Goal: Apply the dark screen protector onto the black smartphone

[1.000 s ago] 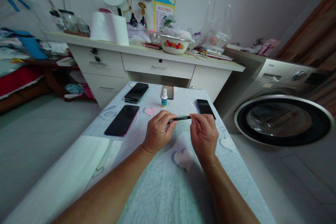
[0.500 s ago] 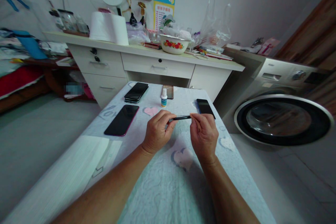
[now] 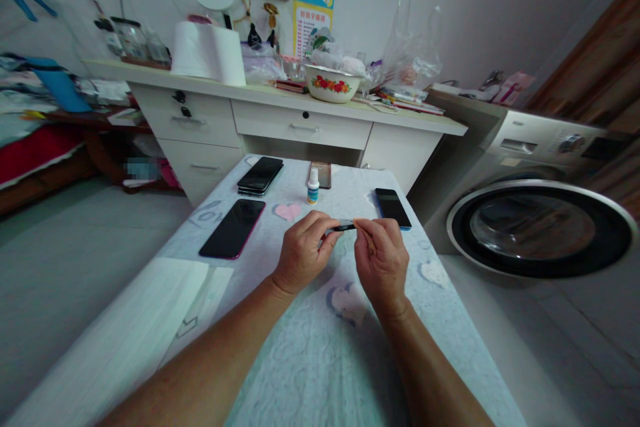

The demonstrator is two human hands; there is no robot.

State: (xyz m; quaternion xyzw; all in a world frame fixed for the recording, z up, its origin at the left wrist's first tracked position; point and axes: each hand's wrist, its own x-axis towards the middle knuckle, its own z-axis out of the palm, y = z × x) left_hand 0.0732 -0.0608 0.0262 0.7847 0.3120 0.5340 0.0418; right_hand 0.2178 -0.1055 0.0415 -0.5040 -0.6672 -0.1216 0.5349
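Above the middle of the table, my left hand (image 3: 306, 250) is closed, pinching one end of a slim black object (image 3: 344, 227). My right hand (image 3: 383, 260) is closed at its other end, fingers curled and fingertips against it. The object is seen nearly edge-on, with a pale grey strip along its top; my fingers hide the rest, so its kind is unclear. Just beyond my right hand lies a dark phone with a blue edge (image 3: 393, 207). A large phone with a pink edge (image 3: 233, 229) rests left of my left hand. A small white spray bottle (image 3: 313, 188) stands beyond both hands.
Several stacked phones (image 3: 261, 175) lie at the table's far left. A brown-rimmed phone case or tray (image 3: 324, 175) sits behind the bottle. A patterned cloth (image 3: 300, 360) covers the table. A white desk (image 3: 300, 127) stands beyond, and a washing machine (image 3: 540, 200) is at right.
My right hand has moved slightly left, towards my left hand. Less of the black object shows between them, and more of the blue-edged phone is visible.
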